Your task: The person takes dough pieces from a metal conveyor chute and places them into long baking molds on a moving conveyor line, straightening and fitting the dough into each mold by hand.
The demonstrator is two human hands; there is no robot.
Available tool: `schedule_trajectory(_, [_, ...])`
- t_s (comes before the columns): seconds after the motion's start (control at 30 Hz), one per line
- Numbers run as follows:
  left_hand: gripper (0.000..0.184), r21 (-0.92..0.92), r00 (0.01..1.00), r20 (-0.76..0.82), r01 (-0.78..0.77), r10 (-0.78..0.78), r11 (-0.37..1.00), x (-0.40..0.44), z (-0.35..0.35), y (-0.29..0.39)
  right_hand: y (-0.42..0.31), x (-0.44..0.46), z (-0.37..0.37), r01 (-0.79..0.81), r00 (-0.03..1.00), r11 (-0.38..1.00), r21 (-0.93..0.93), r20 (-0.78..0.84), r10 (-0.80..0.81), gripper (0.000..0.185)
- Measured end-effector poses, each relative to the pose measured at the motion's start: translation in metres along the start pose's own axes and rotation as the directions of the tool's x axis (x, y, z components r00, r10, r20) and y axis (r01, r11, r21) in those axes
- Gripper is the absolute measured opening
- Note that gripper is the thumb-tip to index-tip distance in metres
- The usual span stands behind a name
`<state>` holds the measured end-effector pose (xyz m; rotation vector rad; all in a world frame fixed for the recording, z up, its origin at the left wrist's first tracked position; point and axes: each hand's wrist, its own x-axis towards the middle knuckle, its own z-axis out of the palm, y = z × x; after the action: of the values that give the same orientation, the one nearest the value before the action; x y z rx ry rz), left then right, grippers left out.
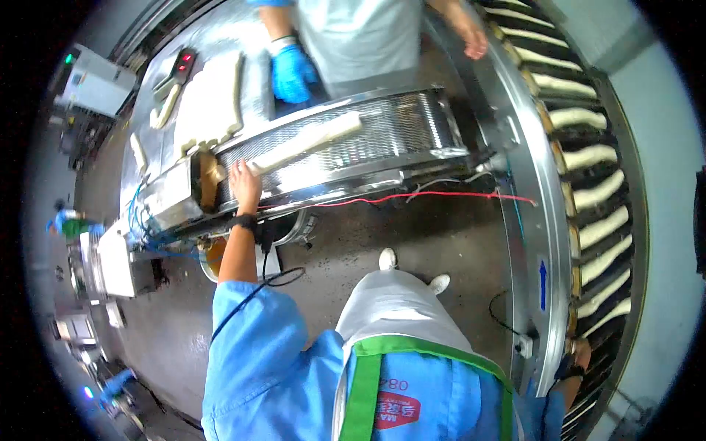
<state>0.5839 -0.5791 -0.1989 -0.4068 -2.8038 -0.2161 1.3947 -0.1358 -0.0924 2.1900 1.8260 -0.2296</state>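
Nearest the lens, blue cloth work shirt (448, 389) with a red printed badge (397, 410), worn with a white apron (404, 309) trimmed in broad green.

Stretched forward from the left sleeve, bare left hand (245, 184) with a black band at the wrist: part-open, fingers loosely spread, at the left end of a long, smooth, pale dough-like roll (309, 143). Appears to touch that end; cannot tell whether gripping. Roll laid lengthwise, slightly askew, on a silver wire-mesh belt (401, 121). Just left of the hand, boxy steel housing (165, 195) with something tan at its mouth.

Well apart, at lower right, bare right hand (581, 354), also dark-banded, beside a black slatted conveyor (599, 211) bearing a row of pale, elongated strips (603, 192). Small and partly hidden; cannot tell degree of opening, nor any hold on the nearest strip.

Across the belt, co-worker (360, 37) in pale apron, one hand in a blue glove (292, 73), the other bare.

On the shiny steel table (220, 33), block of pale lengths (209, 103) side by side, near a dark instrument (184, 62) with red lit digits. Along the belt's near side, thin red cord (397, 196).
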Motion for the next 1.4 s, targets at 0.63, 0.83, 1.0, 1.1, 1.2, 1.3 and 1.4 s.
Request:
schedule_trajectory(0.63, [0.034, -0.866, 0.585, 0.499, 0.315, 0.639, 0.388, -0.063, -0.203, 0.286, -0.405, -0.159, 0.018, -0.581, 0.041, 0.075, 0.810, 0.122, -0.992, 0.044])
schedule_trajectory(0.83, [0.032, -0.992, 0.416, 0.123, 0.036, 0.901, 0.119, -0.162, -0.240, 0.413, -0.352, -0.140, -0.084, -0.505, 0.381, -0.353, 0.787, -0.164, -0.910, 0.045])
schedule_trajectory(1.0, [0.037, -0.979, 0.057, -0.203, -0.046, 0.978, -0.201, -0.225, -0.307, 0.492, -0.206, -0.097, -0.140, 0.068, 0.677, -0.651, 0.756, -0.515, -0.527, 0.059])
schedule_trajectory(1.1, [0.035, -0.949, -0.054, -0.307, -0.053, 0.950, -0.310, -0.272, -0.318, 0.548, -0.096, -0.087, -0.166, 0.230, 0.741, -0.660, 0.715, -0.568, -0.357, 0.058])
schedule_trajectory(1.2, [0.030, -0.882, -0.270, -0.346, -0.232, 0.899, -0.409, -0.323, -0.303, 0.601, -0.013, -0.082, -0.160, 0.372, 0.759, -0.565, 0.737, -0.591, -0.272, 0.054])
schedule_trajectory(1.3, [0.029, -0.726, -0.486, -0.294, -0.446, 0.823, -0.523, -0.397, -0.275, 0.645, 0.062, -0.041, -0.088, 0.120, 0.941, -0.586, 0.801, -0.281, -0.191, 0.043])
schedule_trajectory(1.4, [0.031, -0.556, -0.600, -0.235, -0.563, 0.765, -0.612, -0.480, -0.237, 0.681, 0.117, 0.004, 0.020, -0.138, 0.990, -0.559, 0.818, 0.128, -0.057, 0.031])
